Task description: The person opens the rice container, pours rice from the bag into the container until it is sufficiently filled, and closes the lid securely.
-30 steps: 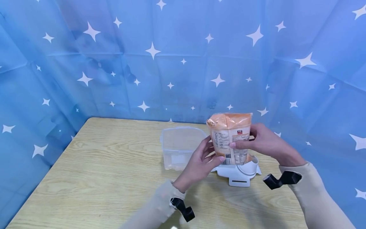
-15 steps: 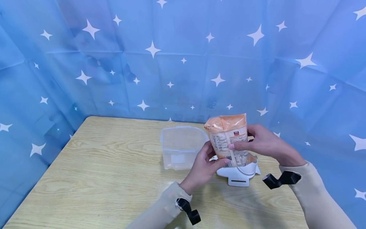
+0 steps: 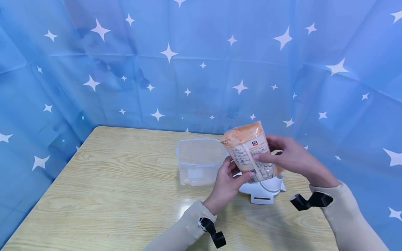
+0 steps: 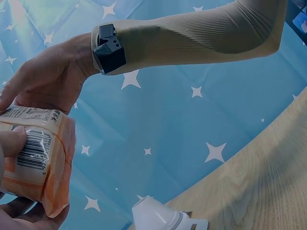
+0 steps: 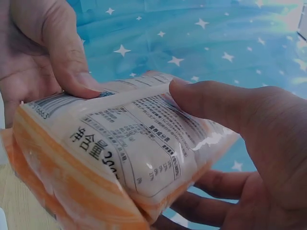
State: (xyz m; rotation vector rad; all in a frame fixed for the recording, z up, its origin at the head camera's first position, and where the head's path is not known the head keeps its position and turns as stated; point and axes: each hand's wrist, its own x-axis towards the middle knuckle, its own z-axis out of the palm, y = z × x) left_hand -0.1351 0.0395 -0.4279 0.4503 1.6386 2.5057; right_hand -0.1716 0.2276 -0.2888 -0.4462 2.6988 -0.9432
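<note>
An orange and white plastic packet [image 3: 246,148], printed with small text and a barcode, is held tilted above the table between both hands. My left hand [image 3: 224,186] grips its lower left, thumb on the printed face. From the right side my right hand [image 3: 293,160] holds it, with the thumb [image 5: 211,100] pressing on the printed face and the fingers curled behind. Part of the packet's far side is hidden. Just below it, a white plastic piece [image 3: 262,195] with a round spout and a slotted tab lies on the table, partly covered by the packet.
A clear plastic container [image 3: 201,153] stands on the wooden table [image 3: 110,191], left of the packet. A blue curtain [image 3: 201,87] with white stars hangs behind the table and along both sides.
The packet has tilted counterclockwise, its top leaning left, and has shifted slightly left. My left hand has moved a little right along its lower edge. Both hands still hold it.
</note>
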